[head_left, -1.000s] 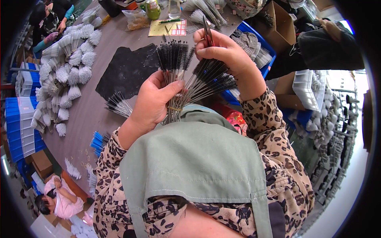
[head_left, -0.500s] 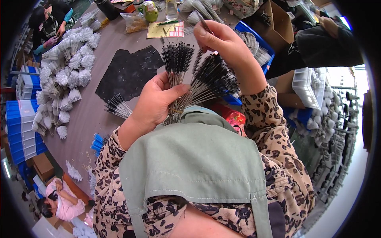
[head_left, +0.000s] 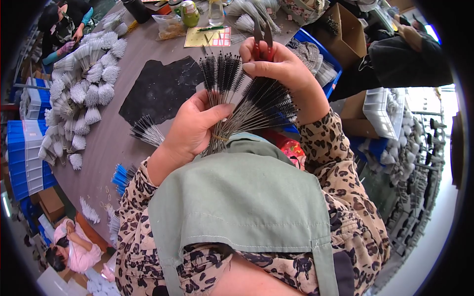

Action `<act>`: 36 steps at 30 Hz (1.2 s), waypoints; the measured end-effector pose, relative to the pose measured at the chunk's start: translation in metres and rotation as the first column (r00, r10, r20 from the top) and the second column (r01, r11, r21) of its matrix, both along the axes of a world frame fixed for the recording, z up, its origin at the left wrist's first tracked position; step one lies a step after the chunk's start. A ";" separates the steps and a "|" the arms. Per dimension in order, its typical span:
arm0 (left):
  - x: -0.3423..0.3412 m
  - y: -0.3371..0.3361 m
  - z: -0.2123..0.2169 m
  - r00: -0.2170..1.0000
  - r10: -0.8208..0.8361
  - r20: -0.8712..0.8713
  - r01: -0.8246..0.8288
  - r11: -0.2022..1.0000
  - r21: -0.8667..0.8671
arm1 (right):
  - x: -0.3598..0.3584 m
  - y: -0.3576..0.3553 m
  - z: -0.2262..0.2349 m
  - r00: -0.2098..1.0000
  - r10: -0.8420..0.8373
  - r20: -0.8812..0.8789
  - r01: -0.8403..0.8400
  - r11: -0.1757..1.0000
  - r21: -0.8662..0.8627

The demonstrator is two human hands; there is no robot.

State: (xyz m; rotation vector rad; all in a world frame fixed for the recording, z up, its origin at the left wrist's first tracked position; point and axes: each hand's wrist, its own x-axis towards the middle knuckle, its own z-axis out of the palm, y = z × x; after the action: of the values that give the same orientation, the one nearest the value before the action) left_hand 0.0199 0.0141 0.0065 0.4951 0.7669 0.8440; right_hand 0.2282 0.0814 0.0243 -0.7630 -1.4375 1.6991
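My left hand (head_left: pixel 191 123) is wrapped round the wire stems of a bundle of black-bristled tube brushes (head_left: pixel 266 96), held close against my apron. The bristle ends fan out in two groups, one upright and one leaning right. A rubber band (head_left: pixel 219 137) circles the stems below my fingers. Above the bundle, my right hand (head_left: pixel 286 66) holds a small pair of snips (head_left: pixel 262 42) with red handles and two dark blades pointing up, slightly apart. Its thumb and fingertips are at the top of the upright brushes; whether they pinch one is hard to see.
A black sheet (head_left: pixel 160 89) lies on the table (head_left: pixel 106 143), with loose black brushes (head_left: pixel 147 129) near it. Many white brush bundles (head_left: pixel 91 93) line the left side. A yellow card (head_left: pixel 207 37), a green jar (head_left: pixel 189 14) and a blue crate (head_left: pixel 332 59) stand farther back. Other people work nearby.
The snips have turned upright in my right hand, showing both blades and the red handles. My right fingers have come down slightly toward the brush tips. My left hand keeps its hold.
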 end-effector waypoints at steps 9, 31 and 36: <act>0.000 -0.002 0.000 1.000 0.005 0.027 -0.006 1.000 0.012 | 0.001 -0.002 -0.007 1.000 -0.010 -0.020 0.009 1.000 -0.028; 0.007 -0.004 0.006 0.989 -0.007 -0.147 0.027 0.990 0.137 | 0.008 -0.008 -0.010 0.997 0.006 -0.077 -0.002 0.999 0.046; 0.005 -0.006 0.008 0.981 -0.016 -0.192 0.055 0.979 0.199 | 0.010 -0.012 -0.009 0.993 0.004 -0.118 0.002 0.999 0.047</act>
State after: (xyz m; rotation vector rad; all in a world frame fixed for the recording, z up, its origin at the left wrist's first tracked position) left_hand 0.0250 0.0080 0.0147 0.7778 0.8476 0.8542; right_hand 0.2386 0.0698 0.0151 -0.6257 -1.3916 1.6762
